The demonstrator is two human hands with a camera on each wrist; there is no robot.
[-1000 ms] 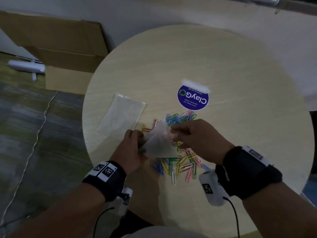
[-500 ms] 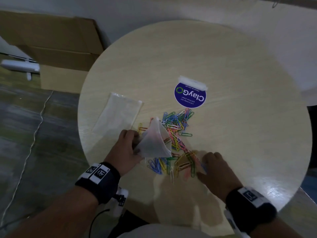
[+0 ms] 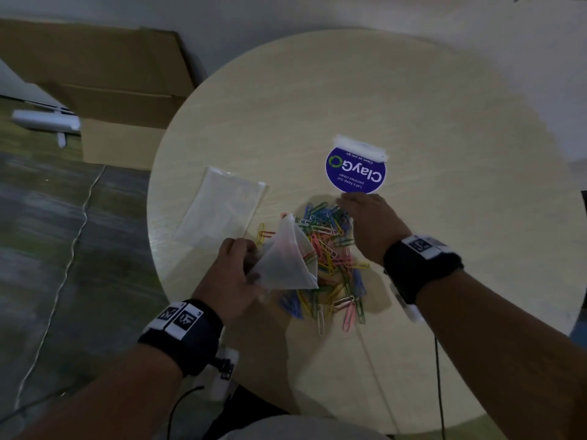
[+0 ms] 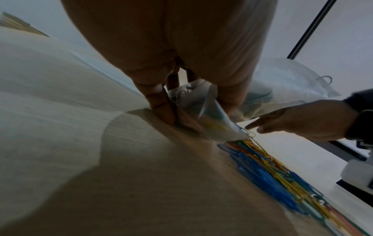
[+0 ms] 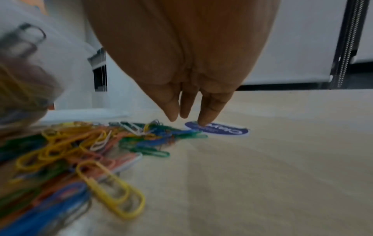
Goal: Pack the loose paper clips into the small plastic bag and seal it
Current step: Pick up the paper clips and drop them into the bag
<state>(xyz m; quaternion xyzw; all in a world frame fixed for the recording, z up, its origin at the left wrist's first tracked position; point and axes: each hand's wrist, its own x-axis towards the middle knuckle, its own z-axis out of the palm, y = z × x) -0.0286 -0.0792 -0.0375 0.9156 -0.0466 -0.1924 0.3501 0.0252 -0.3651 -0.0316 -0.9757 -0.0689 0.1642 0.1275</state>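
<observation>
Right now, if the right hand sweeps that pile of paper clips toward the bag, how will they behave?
The paper clips lie loose and interlaced, so they would probably drag along in clumps, with a few strays skittering off. The table looks smooth, so they should slide easily. The bag in the left hand looks thin and floppy; its mouth may collapse.

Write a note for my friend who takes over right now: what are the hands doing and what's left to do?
Left hand: pinches the small plastic bag, its mouth raised over the paper clips.
Right hand: fingers straight, holding nothing, at the pile's far edge beside the blue ClayGo sticker.
Things: the clips lie in one loose, colourful heap on the round table. A second flat plastic bag lies to the left.
Done: bag picked up and held ready. Whether any clips are inside yet is unclear.
Left: scoop the clips into the bag, then seal it.
</observation>
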